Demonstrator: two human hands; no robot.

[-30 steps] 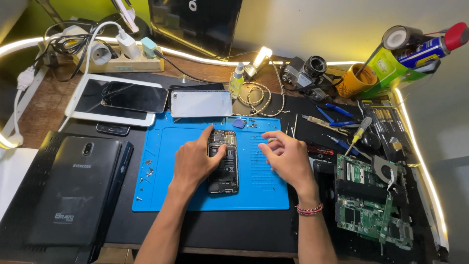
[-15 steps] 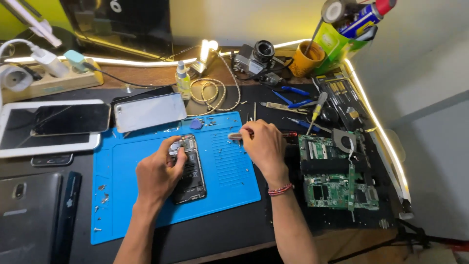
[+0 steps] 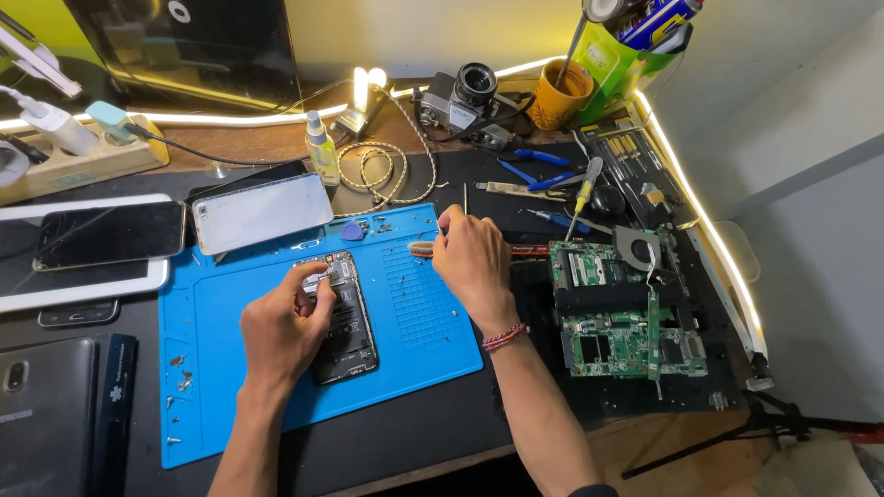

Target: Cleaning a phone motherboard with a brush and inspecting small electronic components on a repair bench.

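An opened black phone point(image 3: 343, 317) lies back-up on a blue work mat point(image 3: 424, 317), its insides showing. My left hand point(image 3: 281, 331) rests on the phone's left side, with fingers pinching at its upper edge. My right hand point(image 3: 474, 262) is at the mat's upper right edge, fingers curled around a small tool with a pale striped handle point(image 3: 422, 247). A blue pick point(image 3: 353, 230) lies just above the phone. Tiny screws point(image 3: 180, 368) are scattered on the mat's left part.
Green circuit boards point(image 3: 617, 313) sit right of the mat, with blue-handled pliers point(image 3: 534, 166) and a yellow screwdriver point(image 3: 585, 189) behind. A white-backed phone point(image 3: 262, 212), another phone point(image 3: 110, 235) on a white tablet, a dark tablet point(image 3: 46, 414), a spray bottle point(image 3: 320, 147) and a camera point(image 3: 465, 97) surround the mat.
My view has swung right and closer. My right hand has moved from the mat's middle up to its upper right edge. My left hand stays on the phone.
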